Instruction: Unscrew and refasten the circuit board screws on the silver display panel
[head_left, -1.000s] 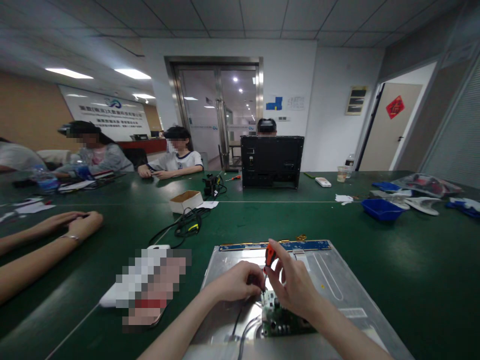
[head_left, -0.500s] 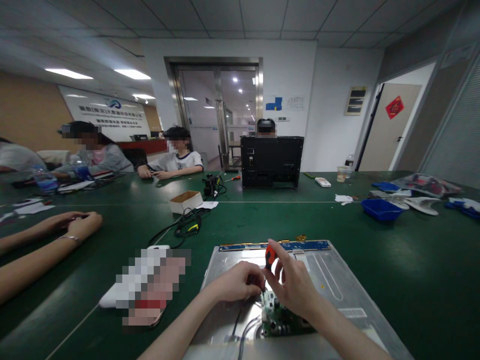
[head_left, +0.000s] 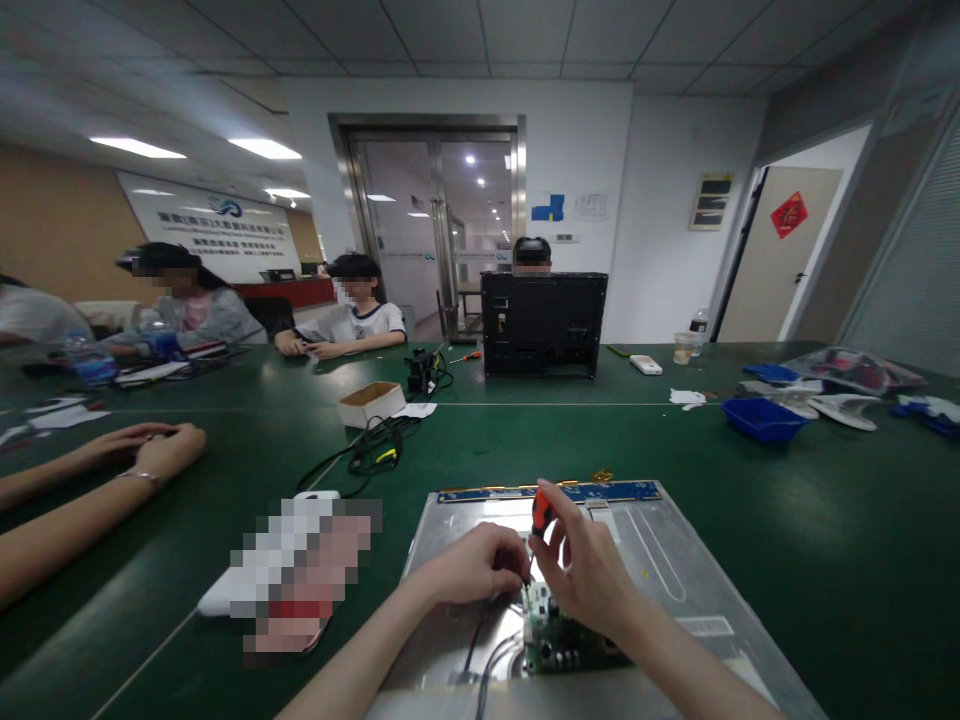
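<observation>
A silver metal panel (head_left: 660, 560) lies flat on the green table in front of me, with a blue strip (head_left: 615, 491) along its far edge. On the panel sits a small green circuit board (head_left: 559, 640). My right hand (head_left: 589, 575) is closed around a small screwdriver with an orange and black handle (head_left: 540, 512), held upright over the board's top corner. My left hand (head_left: 476, 565) is closed in a pinch just left of the screwdriver's shaft, touching the board's edge. What its fingers pinch is hidden. Black wires (head_left: 480, 660) run from the board toward me.
Another person's forearms and hands (head_left: 142, 450) rest on the table at left. A pixelated object (head_left: 300, 570) lies left of the panel. Beyond are black cables (head_left: 375, 445), a small cardboard box (head_left: 371, 402), a black monitor back (head_left: 544, 325), a blue tray (head_left: 761, 417) and seated people.
The screwdriver's handle has turned a little between my right fingers. Both hands stay in the same place over the board.
</observation>
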